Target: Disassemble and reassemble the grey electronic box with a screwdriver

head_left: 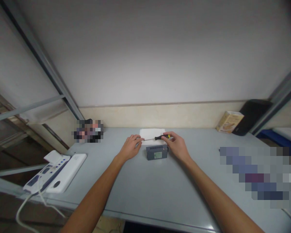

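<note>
A screwdriver (158, 138) with a black and yellow handle lies level above a white sheet (152, 132), its shaft pointing left. My right hand (176, 145) grips the handle between thumb and fingers. At the shaft's tip is my left hand (132, 146), fingers close together; whether they pinch the tip or something small there is too small to tell. Just in front of the sheet, between both hands, a dark grey box (157, 152) with slots on top and a pale label stands on the grey table (145, 187).
On the left are a white power strip (47, 171) with cables and a white flat device (69, 171). A yellowish carton (230, 122) and a black rounded object (253, 116) stand at the back right. Blurred patches cover items at both sides.
</note>
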### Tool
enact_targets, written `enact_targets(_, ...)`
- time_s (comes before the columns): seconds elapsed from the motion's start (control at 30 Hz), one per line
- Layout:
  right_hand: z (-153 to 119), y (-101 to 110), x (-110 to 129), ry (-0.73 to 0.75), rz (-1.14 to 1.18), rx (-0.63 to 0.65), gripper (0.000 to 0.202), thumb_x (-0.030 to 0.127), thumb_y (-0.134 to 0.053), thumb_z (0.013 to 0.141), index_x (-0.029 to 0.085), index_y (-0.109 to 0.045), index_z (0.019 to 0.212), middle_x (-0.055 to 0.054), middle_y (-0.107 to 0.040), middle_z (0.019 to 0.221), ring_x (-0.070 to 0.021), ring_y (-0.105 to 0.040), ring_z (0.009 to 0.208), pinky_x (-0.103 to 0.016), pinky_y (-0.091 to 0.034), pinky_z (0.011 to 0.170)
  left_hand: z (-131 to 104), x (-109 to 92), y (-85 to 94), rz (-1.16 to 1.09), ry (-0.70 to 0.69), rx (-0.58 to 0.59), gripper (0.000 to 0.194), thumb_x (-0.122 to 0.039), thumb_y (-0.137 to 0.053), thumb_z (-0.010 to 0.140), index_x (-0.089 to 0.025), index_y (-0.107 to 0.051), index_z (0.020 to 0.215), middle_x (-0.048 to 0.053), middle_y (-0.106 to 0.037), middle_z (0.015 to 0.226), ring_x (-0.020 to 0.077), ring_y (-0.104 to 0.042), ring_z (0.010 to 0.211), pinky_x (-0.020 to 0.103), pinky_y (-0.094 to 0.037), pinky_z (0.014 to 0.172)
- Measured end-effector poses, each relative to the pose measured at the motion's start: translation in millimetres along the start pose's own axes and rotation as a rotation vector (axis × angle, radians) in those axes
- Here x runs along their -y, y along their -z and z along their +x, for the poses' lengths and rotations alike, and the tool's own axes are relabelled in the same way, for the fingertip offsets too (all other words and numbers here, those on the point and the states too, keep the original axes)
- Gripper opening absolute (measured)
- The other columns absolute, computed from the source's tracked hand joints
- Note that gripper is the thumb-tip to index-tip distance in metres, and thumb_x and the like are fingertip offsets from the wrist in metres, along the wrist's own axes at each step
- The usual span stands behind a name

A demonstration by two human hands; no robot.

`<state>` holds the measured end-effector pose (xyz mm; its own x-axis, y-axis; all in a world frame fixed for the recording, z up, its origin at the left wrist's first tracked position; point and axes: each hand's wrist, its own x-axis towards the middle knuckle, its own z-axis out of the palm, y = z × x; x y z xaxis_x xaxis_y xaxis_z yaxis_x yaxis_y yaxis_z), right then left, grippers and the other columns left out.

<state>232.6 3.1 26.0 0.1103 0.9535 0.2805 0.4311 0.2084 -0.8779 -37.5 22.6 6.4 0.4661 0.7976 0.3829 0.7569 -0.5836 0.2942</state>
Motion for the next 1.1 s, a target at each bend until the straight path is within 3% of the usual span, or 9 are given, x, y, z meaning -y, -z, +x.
enact_targets(0.53,0.7,2.0,4.5,0.005,0.012,0.003,0.048,0.058,-0.066,0.079,0.018,-0.074,0.106,0.0,-0.062,0.06,-0.0169,-0.054,0.055,-0.028,-0.038,0.054,8.6,3.6,-7.2,-0.091,0.096,-0.059,0.019,-0.034,-0.058,0.097,-0.024,-0.074,0.101,0.006,-0.066,0.11,0.0226,-0.057,0.105,0.038,-0.044,0.096)
enact_targets(1.1,3.1,5.6,1.7,0.026,-0.038,-0.007,0.049,0.061,-0.065,0.079,0.019,-0.075,0.103,-0.001,-0.064,0.06,-0.0166,-0.051,0.053,-0.029,-0.037,0.055,7.6,6.3,-9.7,-0.09,0.094,-0.067,0.02,-0.033,-0.057,0.097,-0.025,-0.075,0.103,0.005,-0.066,0.11,0.0218,-0.057,0.104,0.037,-0.044,0.096)
